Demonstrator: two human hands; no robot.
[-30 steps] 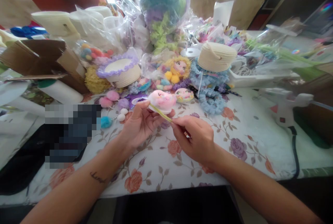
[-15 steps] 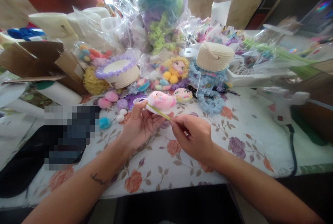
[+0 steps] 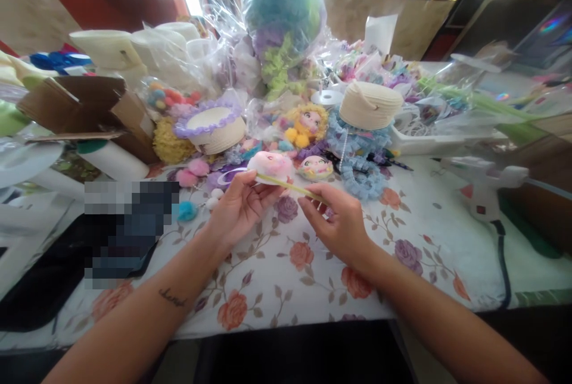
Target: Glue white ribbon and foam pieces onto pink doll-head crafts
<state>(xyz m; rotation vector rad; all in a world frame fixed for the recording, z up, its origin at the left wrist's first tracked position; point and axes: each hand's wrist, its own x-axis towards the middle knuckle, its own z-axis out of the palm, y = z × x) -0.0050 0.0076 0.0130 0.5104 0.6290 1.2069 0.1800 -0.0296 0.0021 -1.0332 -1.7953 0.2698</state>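
Note:
Between my hands runs a thin yellow-green strip (image 3: 292, 186), drawn fairly straight. My left hand (image 3: 239, 205) is closed, its thumb pinning one end of the strip against the lower edge of a pink-and-white doll head (image 3: 270, 165). The fingers are partly behind the head, so their grip on it is partly hidden. A white loop (image 3: 233, 177) sticks out left of that thumb. My right hand (image 3: 337, 217) pinches the strip toward its other end. A second doll head (image 3: 315, 166) with a painted face lies just beyond.
Behind stand a cream basket with purple trim (image 3: 217, 128), another cream basket (image 3: 370, 104), a yellow-haired doll (image 3: 307, 123) and blue ruffled trim (image 3: 364, 178). Pompoms (image 3: 192, 172) and a cardboard box (image 3: 84, 107) lie left. A glue gun (image 3: 485, 184) stands right on the flowered tablecloth (image 3: 277, 289).
My right hand has moved slightly right along the strip, and a longer stretch of it now shows between my hands. The held doll head has turned and shifted slightly up and left.

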